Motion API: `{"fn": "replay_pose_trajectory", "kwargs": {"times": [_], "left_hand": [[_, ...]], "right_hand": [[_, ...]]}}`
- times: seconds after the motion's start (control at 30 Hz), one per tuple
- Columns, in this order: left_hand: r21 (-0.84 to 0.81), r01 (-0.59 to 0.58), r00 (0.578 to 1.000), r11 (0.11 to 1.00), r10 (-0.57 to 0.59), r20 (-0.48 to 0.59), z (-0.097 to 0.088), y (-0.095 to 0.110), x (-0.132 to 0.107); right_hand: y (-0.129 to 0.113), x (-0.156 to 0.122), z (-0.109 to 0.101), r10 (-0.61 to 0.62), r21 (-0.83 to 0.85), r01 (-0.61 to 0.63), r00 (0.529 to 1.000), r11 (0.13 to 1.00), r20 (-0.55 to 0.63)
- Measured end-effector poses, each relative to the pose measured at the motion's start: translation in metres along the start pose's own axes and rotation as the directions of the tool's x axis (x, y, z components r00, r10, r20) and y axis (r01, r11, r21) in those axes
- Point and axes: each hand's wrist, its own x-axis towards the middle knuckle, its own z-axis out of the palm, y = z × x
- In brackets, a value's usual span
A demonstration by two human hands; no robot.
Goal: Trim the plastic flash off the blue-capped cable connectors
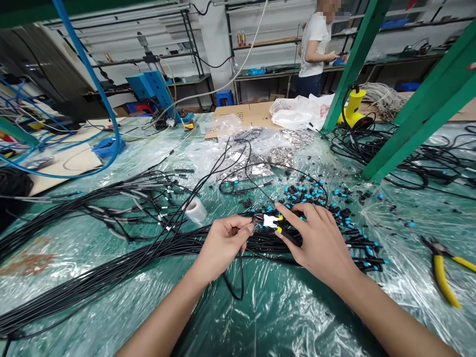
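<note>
My left hand (223, 245) is closed in a pinch on a thin black cable (238, 277) near its end. That end carries a white label (270, 221) and a connector. My right hand (316, 240) pinches the same labelled end from the other side, and a black tool with a yellow tip (288, 236) lies along its fingers. Both hands hover over a thick bundle of black cables (111, 267) on the green table. Many blue-tipped black connectors (316, 193) lie just beyond my fingers.
Yellow-handled pliers (442, 270) lie at the right. A small roll of clear tape (196, 209) sits left of my hands. Green frame posts (420, 99) rise at the right. Bags of metal parts (260, 158), a cardboard box (245, 115) and a standing person (314, 47) are farther back.
</note>
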Motion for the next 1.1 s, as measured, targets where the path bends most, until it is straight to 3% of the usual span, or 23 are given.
{"fn": "replay_pose_trajectory", "kwargs": {"times": [0.2, 0.37, 0.53, 0.63, 0.73, 0.83, 0.87, 0.9, 0.93, 0.97, 1.03, 1.1], "left_hand": [[-0.013, -0.030, 0.999, 0.999, 0.031, 0.038, 0.002, 0.000, 0.000], [0.007, -0.061, 0.998, 0.998, 0.061, 0.010, 0.001, 0.000, 0.000], [0.092, -0.129, 0.991, 0.987, 0.131, -0.008, -0.002, 0.000, 0.000], [0.137, -0.156, 0.987, 0.978, 0.160, -0.012, -0.003, -0.001, 0.000], [0.157, -0.179, 0.982, 0.971, 0.185, -0.026, -0.004, -0.001, 0.001], [0.140, -0.183, 0.980, 0.973, 0.193, -0.055, -0.004, -0.001, 0.001], [0.126, -0.183, 0.979, 0.975, 0.193, -0.066, -0.003, -0.001, 0.001], [0.110, -0.183, 0.979, 0.977, 0.191, -0.070, -0.002, -0.001, 0.001], [0.094, -0.182, 0.980, 0.979, 0.189, -0.069, -0.001, -0.001, 0.000], [0.082, -0.183, 0.980, 0.980, 0.188, -0.065, 0.000, -0.001, 0.000], [0.072, -0.182, 0.981, 0.981, 0.186, -0.054, 0.001, -0.001, -0.001], [0.074, -0.173, 0.983, 0.982, 0.177, -0.051, 0.003, -0.001, -0.001]], "right_hand": [[-0.004, 0.000, 0.004, 0.036, -0.021, -0.035, 0.997, 0.999, 0.067], [-0.011, -0.004, 0.002, 0.089, -0.019, -0.087, 0.988, 0.996, 0.124], [-0.019, -0.004, -0.008, 0.219, 0.235, -0.302, 0.921, 0.924, 0.323], [-0.019, 0.000, -0.014, 0.150, 0.504, -0.394, 0.877, 0.768, 0.456], [-0.016, 0.002, -0.016, 0.005, 0.718, -0.507, 0.818, 0.477, 0.575], [-0.015, 0.003, -0.016, -0.087, 0.692, -0.708, 0.687, 0.141, 0.721], [-0.015, 0.003, -0.016, -0.103, 0.661, -0.747, 0.654, 0.073, 0.750], [-0.015, 0.002, -0.016, -0.103, 0.655, -0.753, 0.648, 0.060, 0.755], [-0.016, 0.002, -0.016, -0.080, 0.678, -0.727, 0.674, 0.109, 0.735], [-0.017, 0.002, -0.015, -0.029, 0.713, -0.666, 0.726, 0.218, 0.687], [-0.018, 0.001, -0.012, 0.110, 0.689, -0.495, 0.845, 0.530, 0.523], [-0.018, 0.000, -0.009, 0.198, 0.510, -0.352, 0.922, 0.785, 0.333]]}}
